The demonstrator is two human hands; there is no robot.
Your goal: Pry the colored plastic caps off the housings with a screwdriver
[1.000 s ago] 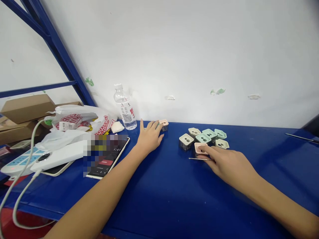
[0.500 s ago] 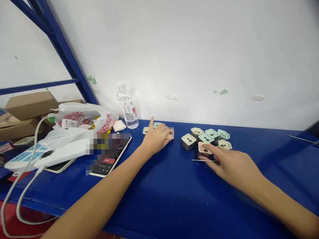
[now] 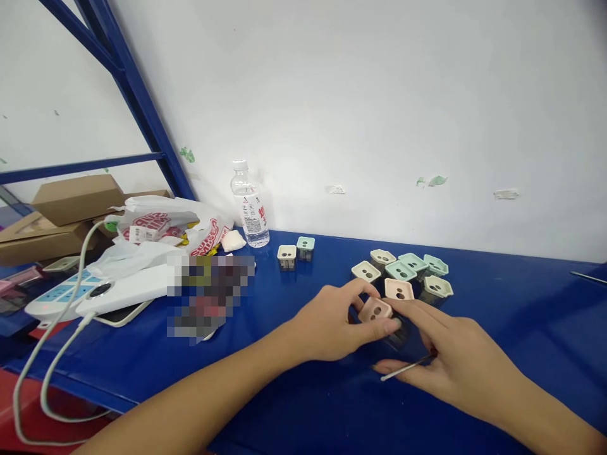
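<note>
My left hand [image 3: 332,325] grips a pink pencil sharpener [image 3: 374,311] with two holes in its top, thumb on the near side and fingers on the far side. Close by on the right, my right hand [image 3: 455,354] holds a thin screwdriver [image 3: 403,370], its metal shaft pointing left and its handle mostly hidden in the palm. The right index finger reaches to the pink sharpener's edge. Just behind stands another pink sharpener [image 3: 399,290], among several cream and mint ones such as a mint sharpener [image 3: 401,271]. All have dark see-through bodies.
A cream sharpener [image 3: 287,254] and a mint one [image 3: 306,244] stand apart near the wall. Leftward are a water bottle [image 3: 253,218], plastic bags [image 3: 161,221], a white power bank [image 3: 126,291], a power strip [image 3: 52,303] and cardboard boxes [image 3: 78,199]. A thin rod [image 3: 588,277] lies far right.
My left hand has brought the pink sharpener from the left group over to the right cluster. My right hand has left the other pink sharpener and moved nearer, still with the screwdriver.
</note>
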